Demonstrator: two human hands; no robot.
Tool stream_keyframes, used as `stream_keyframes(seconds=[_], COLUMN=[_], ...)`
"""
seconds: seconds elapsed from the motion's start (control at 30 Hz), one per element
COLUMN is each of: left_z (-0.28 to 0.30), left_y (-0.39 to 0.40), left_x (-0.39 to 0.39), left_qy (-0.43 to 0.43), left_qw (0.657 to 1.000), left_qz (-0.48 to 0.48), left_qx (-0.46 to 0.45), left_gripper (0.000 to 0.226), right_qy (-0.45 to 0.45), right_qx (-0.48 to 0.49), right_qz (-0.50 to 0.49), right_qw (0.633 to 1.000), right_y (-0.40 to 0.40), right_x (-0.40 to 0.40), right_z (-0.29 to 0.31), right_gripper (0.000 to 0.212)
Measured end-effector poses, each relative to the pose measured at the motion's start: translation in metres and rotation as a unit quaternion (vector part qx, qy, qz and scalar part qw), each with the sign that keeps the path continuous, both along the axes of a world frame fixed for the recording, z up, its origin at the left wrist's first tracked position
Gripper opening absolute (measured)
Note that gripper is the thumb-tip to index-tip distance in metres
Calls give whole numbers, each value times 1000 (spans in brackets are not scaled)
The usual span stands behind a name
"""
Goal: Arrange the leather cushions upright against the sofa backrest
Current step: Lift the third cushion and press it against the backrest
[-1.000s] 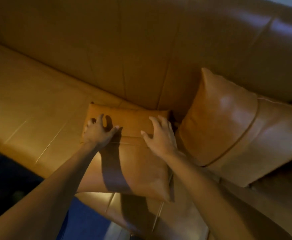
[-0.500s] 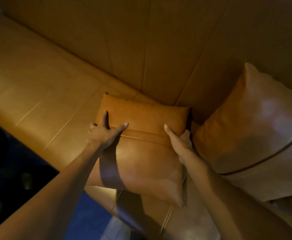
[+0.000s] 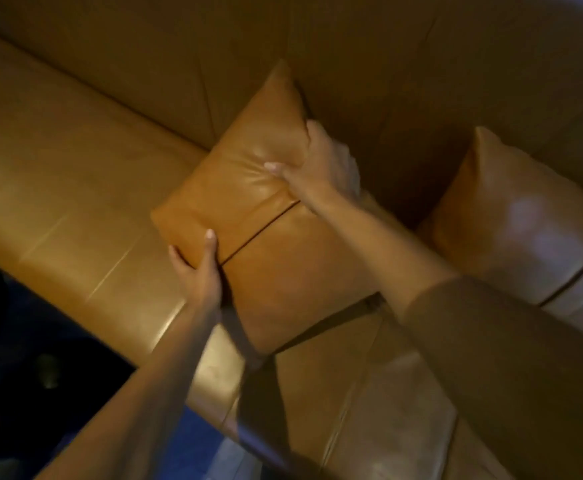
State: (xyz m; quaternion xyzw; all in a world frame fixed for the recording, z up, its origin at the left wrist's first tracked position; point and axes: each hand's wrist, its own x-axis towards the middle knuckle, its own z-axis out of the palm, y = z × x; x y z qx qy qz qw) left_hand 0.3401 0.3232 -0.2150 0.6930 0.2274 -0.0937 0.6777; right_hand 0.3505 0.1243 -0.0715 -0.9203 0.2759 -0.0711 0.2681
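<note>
**A:** Head view, so tell me: what has changed in the last second?

**B:** The cushion (image 3: 265, 216) has come up. A second ago it lay flat on the seat with my palms resting on top; now I have it lifted and turned, one corner pointing up at the sofa backrest (image 3: 369, 64), the lowest corner near the front edge of the seat.

**A:** And your grip?

**B:** My left hand (image 3: 198, 271) is clamped on the lower left edge, thumb on the face. My right hand (image 3: 317, 168) is closed on the upper right edge, thumb pressing a dimple into the leather.

**A:** So how far along?

**B:** I judge it half done. It stands diagonal, not square, and I cannot tell whether its back touches the backrest yet. The second cushion (image 3: 525, 216) to my right already leans upright there, well apart from this one.

**A:** The surface, the room?

**B:** Tan leather seat (image 3: 75, 202), smooth, glossy, stitched seams. The light is dim and the picture blurred; dark floor (image 3: 23, 341) below the seat's front edge.
</note>
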Motion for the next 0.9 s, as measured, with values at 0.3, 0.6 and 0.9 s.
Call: stream_keyframes(seconds=[0.3, 0.6, 0.9], left_z=[25, 15, 31], left_y=[-85, -108, -116], left_x=[-35, -17, 9], left_qy=[106, 153, 199], left_qw=[951, 948, 941], left_qz=[15, -91, -196], left_qx=[-291, -264, -191], left_gripper=[119, 112, 126], right_qy=[-31, 33, 56], right_qx=[-244, -297, -356], right_qz=[246, 178, 87], right_qw=[938, 938, 929], right_y=[2, -40, -60], right_x=[28, 22, 16], right_z=[65, 50, 13], right_gripper=[94, 94, 85])
